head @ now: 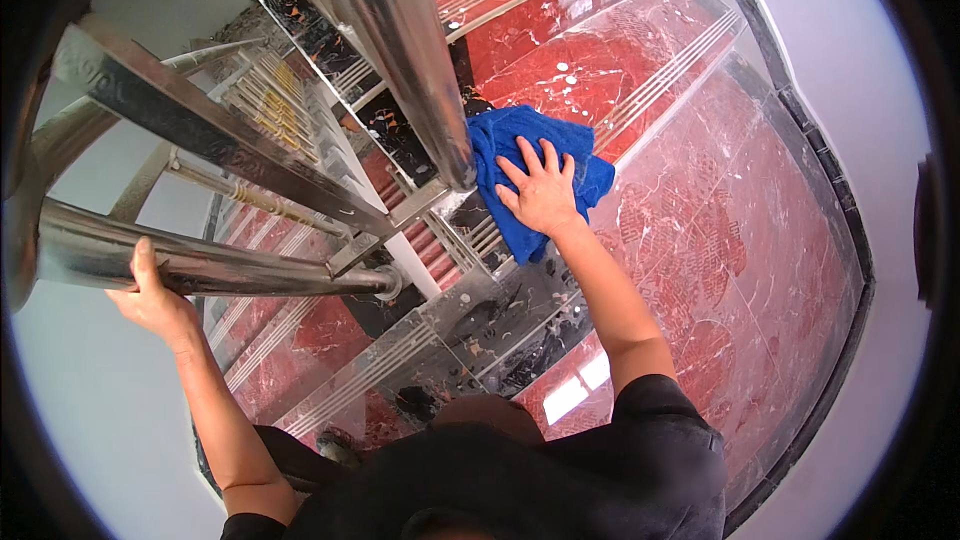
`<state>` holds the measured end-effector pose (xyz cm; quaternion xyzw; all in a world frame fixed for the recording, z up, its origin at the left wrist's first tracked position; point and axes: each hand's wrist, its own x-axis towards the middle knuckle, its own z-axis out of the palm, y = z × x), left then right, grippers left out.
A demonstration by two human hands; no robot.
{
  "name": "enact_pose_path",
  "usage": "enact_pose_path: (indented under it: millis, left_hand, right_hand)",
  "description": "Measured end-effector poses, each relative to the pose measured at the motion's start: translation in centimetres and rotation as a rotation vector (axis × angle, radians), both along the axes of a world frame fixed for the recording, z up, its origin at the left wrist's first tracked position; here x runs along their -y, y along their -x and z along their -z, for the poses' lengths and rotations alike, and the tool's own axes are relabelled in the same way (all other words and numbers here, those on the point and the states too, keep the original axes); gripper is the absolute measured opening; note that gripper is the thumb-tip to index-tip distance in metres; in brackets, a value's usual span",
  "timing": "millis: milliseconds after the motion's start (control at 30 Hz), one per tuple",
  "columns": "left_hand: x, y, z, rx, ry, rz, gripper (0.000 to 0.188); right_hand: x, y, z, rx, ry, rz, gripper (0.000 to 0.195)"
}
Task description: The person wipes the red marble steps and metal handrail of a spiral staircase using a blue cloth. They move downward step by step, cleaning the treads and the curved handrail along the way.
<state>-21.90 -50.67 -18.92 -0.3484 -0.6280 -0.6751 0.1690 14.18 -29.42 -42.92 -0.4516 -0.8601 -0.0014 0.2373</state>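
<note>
My right hand point(541, 191) lies with spread fingers on a blue cloth point(517, 135), pressing it flat on the red and black stone stair tread beside the foot of a thick metal post point(405, 52). Part of the stone under the cloth is hidden. On the left, my left hand point(154, 300) grips a round metal post point(255, 262) of the stair railing, its thumb over the near side and its other fingers mostly hidden behind.
Red marble steps point(570, 82) with pale grooved strips and white spots rise at the top. A dusty red landing point(697, 240) spreads to the right, edged by a dark skirting point(836, 172). Square metal rails point(225, 135) cross at the left, above a stairwell with a lower balustrade point(274, 101).
</note>
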Motion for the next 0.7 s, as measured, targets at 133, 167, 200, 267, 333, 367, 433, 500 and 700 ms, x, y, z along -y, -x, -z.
enact_pose_path:
  millis: [133,167,200,267,333,367,433,500,700]
  left_hand:
    - [1.0,2.6,0.8,0.017,0.054,-0.022,0.038]
    - [1.0,2.1,0.8,-0.009,0.054,-0.035,0.036]
    - [1.1,2.1,1.1,0.037,0.031,-0.034,0.037]
    - [0.4,1.4,1.0,0.084,-0.029,0.008,0.038]
    - [1.1,2.8,0.6,0.134,-0.037,0.002,0.048]
    - [2.0,3.2,-0.2,0.112,-0.008,0.029,0.048]
    - [1.2,1.5,-0.4,0.187,-0.043,0.014,0.052]
    - [0.3,1.0,0.0,0.088,-0.106,-0.005,0.042]
    - [0.5,0.8,0.8,0.074,0.036,-0.029,0.068]
  right_hand:
    - [-0.6,-1.0,-0.2,0.067,-0.006,-0.193,0.036]
    - [-0.2,-1.4,0.1,0.054,0.007,-0.262,0.034]
    - [0.0,-1.9,0.6,0.042,-0.002,-0.314,0.030]
    - [-1.1,-2.6,1.1,0.023,0.035,-0.404,0.026]
    - [-3.5,-2.0,0.9,0.005,-0.006,-0.442,0.023]
    - [-5.1,-1.1,0.8,0.007,-0.072,-0.443,0.021]
    - [-8.9,-0.4,1.5,0.075,-0.114,-0.389,0.021]
    - [-13.2,0.5,2.4,0.093,-0.089,-0.342,0.029]
    - [-21.4,-3.9,2.4,0.169,0.113,0.272,0.041]
